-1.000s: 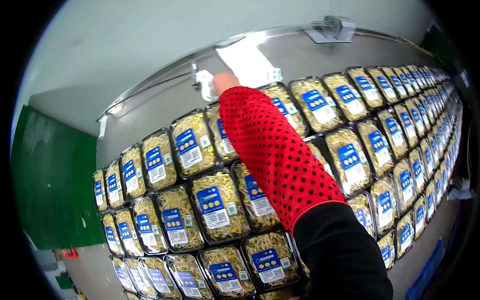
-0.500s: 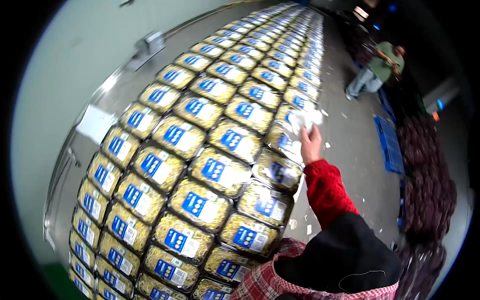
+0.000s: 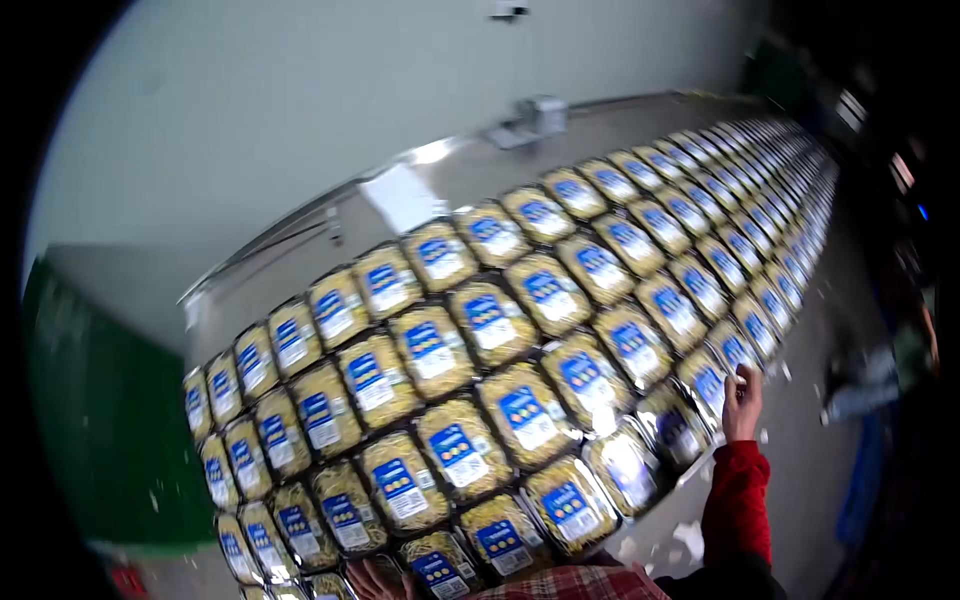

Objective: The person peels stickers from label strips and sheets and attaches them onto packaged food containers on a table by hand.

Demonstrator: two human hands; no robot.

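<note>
Right hand [image 3: 742, 403] at the outer row of sprout trays [image 3: 525, 415] on the bench [image 3: 290, 262]; left [image 3: 378, 578] low beside them. I can't read either grip. Light fingertips would spare lids.

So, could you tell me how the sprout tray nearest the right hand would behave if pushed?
The sprout tray by the right hand would probably slide rather than roll, being rectangular and lying flat. It might feel slick, judging by glare on nearby trays. These sit close, so they may shift too.
</note>
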